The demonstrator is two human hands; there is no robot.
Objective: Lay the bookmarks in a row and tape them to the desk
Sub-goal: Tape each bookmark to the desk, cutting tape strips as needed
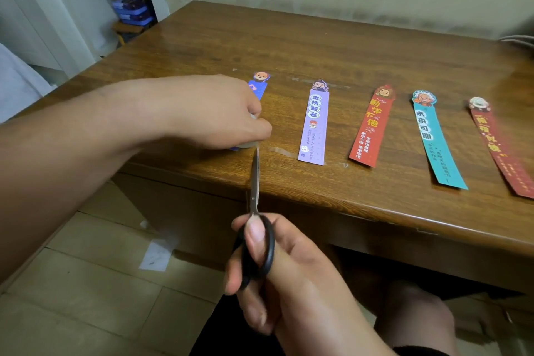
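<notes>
Several bookmarks lie in a row on the wooden desk (318,43): a blue one (258,86) mostly under my left hand, a lilac one (314,124), a red one (370,127), a teal one (433,139) and a dark red one (500,147) at the right edge. My left hand (208,110) presses down on a roll of clear tape (248,144) at the blue bookmark's lower end. A strip of clear tape (278,150) runs from there toward the lilac bookmark. My right hand (277,266) holds black-handled scissors (255,182), blades pointing up at the tape beside my left thumb.
The desk's front edge (346,211) runs across below the bookmarks. Old tape marks (320,82) show near the lilac bookmark's top. The tiled floor (86,283) with a scrap of paper (156,254) lies left. Blue boxes (133,11) sit on a stool behind the desk.
</notes>
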